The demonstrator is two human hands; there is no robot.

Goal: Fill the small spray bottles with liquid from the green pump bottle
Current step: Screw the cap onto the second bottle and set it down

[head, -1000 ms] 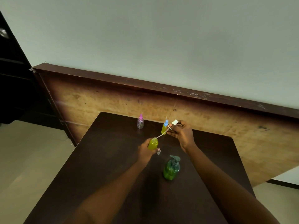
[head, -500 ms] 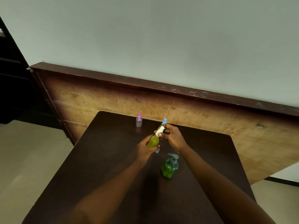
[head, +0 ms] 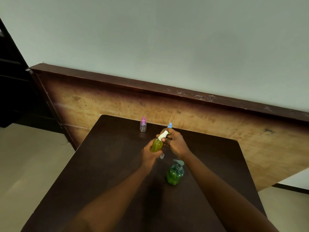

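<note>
The left hand (head: 149, 155) grips the body of a small spray bottle (head: 156, 145) full of yellow-green liquid, holding it tilted above the table. The right hand (head: 177, 144) pinches the white spray head (head: 163, 135) at the bottle's neck, fingers curled round it. The head sits on the mouth, but whether it is threaded home cannot be told.

The step in hand looks like closing a filled bottle. The next move likely calls for turning the head tight while the left hand holds the body against the twist, then fitting the small clear cap (head: 161, 156), which lies on the table just under the hands.

Beyond the right hand's knuckles stands a blue-topped bottle (head: 169, 125), mostly hidden, so its fill cannot be judged. Further left, near the far edge, a pink-topped bottle (head: 143, 124) stands upright and looks clear, probably not yet filled. The green pump bottle (head: 175, 174) stands nearer the person, beside the right forearm, with liquid showing in it.

All this sits on a dark brown table (head: 108, 164). Behind it a worn wooden panel (head: 117, 104) with a dark top rail leans or runs along a plain pale wall (head: 150, 39). A light floor (head: 25, 156) shows on both sides.
</note>
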